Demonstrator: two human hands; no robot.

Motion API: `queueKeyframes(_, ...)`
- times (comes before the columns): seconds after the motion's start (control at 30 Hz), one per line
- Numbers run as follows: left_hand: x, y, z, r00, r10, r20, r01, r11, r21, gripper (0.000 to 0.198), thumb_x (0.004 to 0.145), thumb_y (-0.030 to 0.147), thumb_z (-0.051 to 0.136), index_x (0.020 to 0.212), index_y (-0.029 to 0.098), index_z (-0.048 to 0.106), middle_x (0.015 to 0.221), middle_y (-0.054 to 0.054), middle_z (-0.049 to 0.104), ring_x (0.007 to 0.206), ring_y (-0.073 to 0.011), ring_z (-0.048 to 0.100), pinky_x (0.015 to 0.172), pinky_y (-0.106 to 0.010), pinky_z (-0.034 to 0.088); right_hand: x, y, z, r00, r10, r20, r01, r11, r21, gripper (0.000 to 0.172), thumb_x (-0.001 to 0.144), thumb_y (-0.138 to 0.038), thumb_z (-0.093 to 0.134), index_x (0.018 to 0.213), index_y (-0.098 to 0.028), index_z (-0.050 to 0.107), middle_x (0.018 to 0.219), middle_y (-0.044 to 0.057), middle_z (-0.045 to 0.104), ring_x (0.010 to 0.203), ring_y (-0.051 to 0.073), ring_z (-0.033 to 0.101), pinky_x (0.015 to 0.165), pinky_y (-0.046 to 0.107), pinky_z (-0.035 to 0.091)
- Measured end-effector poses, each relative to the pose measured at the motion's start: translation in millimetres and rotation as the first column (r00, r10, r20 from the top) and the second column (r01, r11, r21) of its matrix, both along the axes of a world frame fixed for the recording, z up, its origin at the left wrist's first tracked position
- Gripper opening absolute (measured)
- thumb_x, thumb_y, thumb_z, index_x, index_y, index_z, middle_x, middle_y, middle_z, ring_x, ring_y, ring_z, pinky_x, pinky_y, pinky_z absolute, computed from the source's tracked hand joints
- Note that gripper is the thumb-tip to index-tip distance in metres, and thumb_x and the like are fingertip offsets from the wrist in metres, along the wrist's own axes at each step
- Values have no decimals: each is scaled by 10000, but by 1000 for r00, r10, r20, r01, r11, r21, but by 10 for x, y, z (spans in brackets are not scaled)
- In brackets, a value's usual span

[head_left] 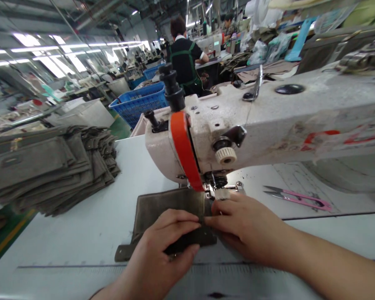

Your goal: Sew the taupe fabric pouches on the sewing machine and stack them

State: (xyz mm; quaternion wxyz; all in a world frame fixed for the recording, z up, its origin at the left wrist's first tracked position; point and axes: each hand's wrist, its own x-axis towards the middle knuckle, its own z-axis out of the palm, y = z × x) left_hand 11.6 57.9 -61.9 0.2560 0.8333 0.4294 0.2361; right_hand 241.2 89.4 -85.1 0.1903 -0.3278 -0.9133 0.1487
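Note:
A dark olive-grey fabric piece (pixel 165 204) with stitched edges and a strap-like end at lower left lies on the sewing machine bed. Its right edge reaches the presser foot (pixel 210 191). Over the front part of the fabric bends my left hand (pixel 165 246), thumb and fingers closed on it. My right hand (pixel 250 229) has its fingers bunched on the fabric's right edge, just beside the presser foot; the fingertips are partly hidden. Above them stands the white sewing machine head (pixel 203 137) with an orange guard strip (pixel 184 150).
Pink-handled thread snips (pixel 303 199) lie on the bed at right. A stack of matching fabric pieces (pixel 56 162) sits at the table's left. Along the front edge runs a ruler scale (pixel 81 266). Behind are a blue basket (pixel 140 102) and a seated co-worker (pixel 186 58).

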Motion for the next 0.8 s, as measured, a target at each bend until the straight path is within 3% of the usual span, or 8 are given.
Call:
queueKeyframes(0.2, 15, -61, -104, 984, -106, -146, 129, 979, 160, 404, 801, 87, 610, 1193, 180, 585, 1183, -93, 615, 1123, -239, 547, 972, -398, 511, -23, -47, 17, 997, 22, 70, -19, 999, -31, 204, 844, -230, 594, 1025, -285, 671, 923, 6, 604, 810, 200, 523, 731, 368, 403)
queueKeyframes(0.4, 25, -101, -121, 964, -92, -251, 150, 964, 220, 398, 810, 121, 614, 1205, 153, 571, 1184, -111, 622, 1092, -262, 572, 965, -454, 526, 26, -36, 14, 998, 36, 53, -37, 999, 10, 202, 859, -213, 576, 1028, -285, 659, 935, 0, 600, 800, 191, 517, 742, 368, 395)
queueKeyframes(0.53, 64, -107, -101, 954, -101, -283, 179, 947, 266, 358, 829, 143, 593, 1186, 130, 593, 1164, -116, 641, 1083, -267, 582, 942, -423, 547, 48, -44, 50, 999, 32, 6, -31, 999, -26, 176, 847, -171, 564, 945, -262, 678, 903, -2, 614, 783, 179, 524, 731, 347, 405)
queueKeyframes(0.6, 107, -122, -121, 959, -89, -269, 170, 940, 296, 321, 839, 149, 574, 1156, 125, 613, 1133, -113, 656, 1047, -257, 601, 919, -391, 560, 56, -51, 61, 1000, 19, -24, -21, 998, -62, 181, 843, -131, 543, 908, -236, 674, 927, 5, 633, 818, 178, 542, 759, 342, 418)
queueKeyframes(0.8, 219, -172, -236, 984, -11, -179, 72, 937, 341, 271, 839, 128, 549, 1092, 117, 643, 1022, -96, 674, 918, -231, 627, 845, -361, 576, 66, -51, 23, 992, 56, -114, -62, 997, -51, 262, 851, -113, 530, 1034, -239, 671, 1063, 12, 661, 890, 188, 571, 803, 359, 424)
